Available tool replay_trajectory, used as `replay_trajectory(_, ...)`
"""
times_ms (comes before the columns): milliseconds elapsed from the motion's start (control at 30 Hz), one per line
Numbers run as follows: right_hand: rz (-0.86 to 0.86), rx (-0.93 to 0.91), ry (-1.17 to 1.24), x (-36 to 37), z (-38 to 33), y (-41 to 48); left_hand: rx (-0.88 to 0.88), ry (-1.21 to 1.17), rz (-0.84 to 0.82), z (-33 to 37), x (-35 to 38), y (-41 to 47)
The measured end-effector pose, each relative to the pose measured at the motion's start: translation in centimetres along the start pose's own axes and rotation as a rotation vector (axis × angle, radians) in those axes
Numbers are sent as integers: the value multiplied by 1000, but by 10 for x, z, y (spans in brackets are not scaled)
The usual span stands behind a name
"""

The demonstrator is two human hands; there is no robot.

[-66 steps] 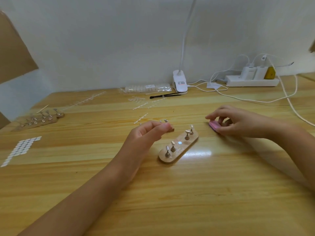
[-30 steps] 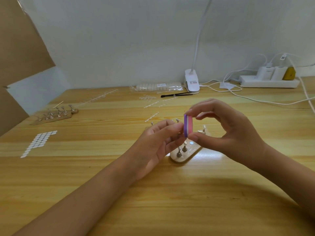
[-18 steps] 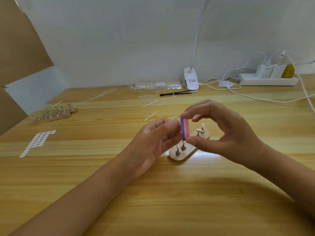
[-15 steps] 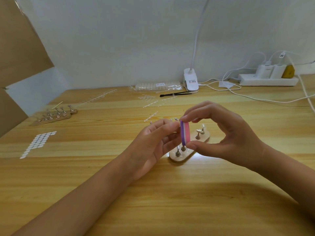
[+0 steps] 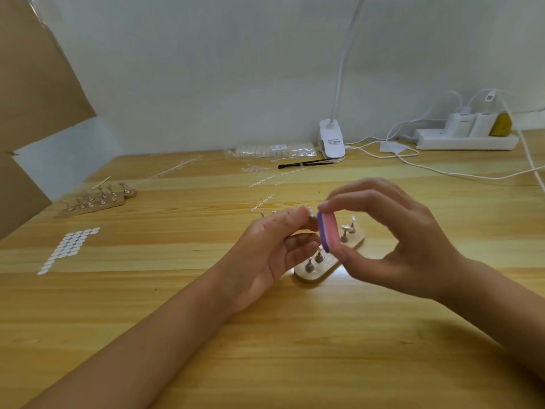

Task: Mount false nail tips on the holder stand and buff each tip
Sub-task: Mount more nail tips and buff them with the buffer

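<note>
My left hand (image 5: 274, 246) pinches a small metal peg holder (image 5: 311, 221) between thumb and fingertips, lifted above the table. Whether a nail tip sits on the peg is hidden. My right hand (image 5: 395, 240) grips a pink and purple buffer block (image 5: 328, 231) by its ends, its purple face touching the peg's top. Below and behind both hands lies the oval wooden holder stand (image 5: 312, 273) with several metal pegs standing on it.
A second wooden stand (image 5: 94, 202) with pegs lies far left. A sheet of white adhesive dots (image 5: 66, 249) lies near the left edge. Nail tip packs (image 5: 271, 149), clear strips, a black brush (image 5: 303, 163), a lamp clip (image 5: 331, 141) and a power strip (image 5: 466, 139) with cables line the back.
My right hand picked the buffer up from the table and brought it to the peg in my left hand. Since then the block has shifted and tilted slightly against the peg.
</note>
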State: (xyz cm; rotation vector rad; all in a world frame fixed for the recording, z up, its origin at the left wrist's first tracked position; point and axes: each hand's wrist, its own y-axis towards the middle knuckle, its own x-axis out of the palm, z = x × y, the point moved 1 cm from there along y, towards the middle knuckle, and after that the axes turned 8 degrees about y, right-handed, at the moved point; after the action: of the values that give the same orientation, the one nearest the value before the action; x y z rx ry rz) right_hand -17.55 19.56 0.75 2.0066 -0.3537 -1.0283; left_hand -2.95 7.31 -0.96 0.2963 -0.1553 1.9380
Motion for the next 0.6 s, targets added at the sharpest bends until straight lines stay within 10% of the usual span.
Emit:
replay_trajectory(433,191,192,71,-9,8,2,-63,100,-239,-3,5,-7)
replay_trajectory(600,114,-12,1,-5,-5,4,-22,-62,-120,3,-1,-5)
